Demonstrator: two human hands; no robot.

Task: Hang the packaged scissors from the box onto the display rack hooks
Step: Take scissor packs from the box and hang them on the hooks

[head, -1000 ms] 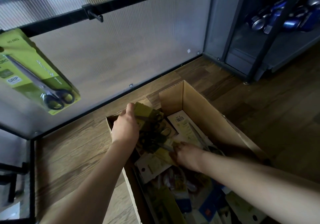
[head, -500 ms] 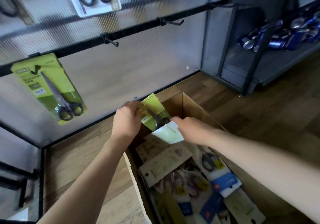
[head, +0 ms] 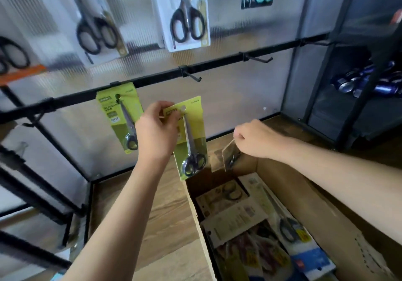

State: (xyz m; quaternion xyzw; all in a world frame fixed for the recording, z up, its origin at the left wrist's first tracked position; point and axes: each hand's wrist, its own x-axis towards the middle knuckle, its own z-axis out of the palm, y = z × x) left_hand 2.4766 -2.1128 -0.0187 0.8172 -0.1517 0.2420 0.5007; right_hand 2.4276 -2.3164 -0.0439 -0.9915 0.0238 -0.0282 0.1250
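Observation:
My left hand (head: 157,132) grips a green scissors pack (head: 192,141) by its top left corner and holds it upright above the cardboard box (head: 309,195). Its hang hole sits below and left of an empty hook (head: 192,76) on the black rail. My right hand (head: 253,139) pinches a small clear scissors pack (head: 230,156) over the box's far end. An identical green pack (head: 123,117) hangs on the rail to the left. Several more packs lie in the box.
A second empty hook (head: 258,58) sticks out further right on the rail. White and black scissors packs (head: 187,13) hang on the row above. A dark shelf with blue cans (head: 367,80) stands at the right. Wood floor surrounds the box.
Both hands rose out of the box. The left lifted the green pack up toward the rail, and the right now holds a small clear pack instead of the white card.

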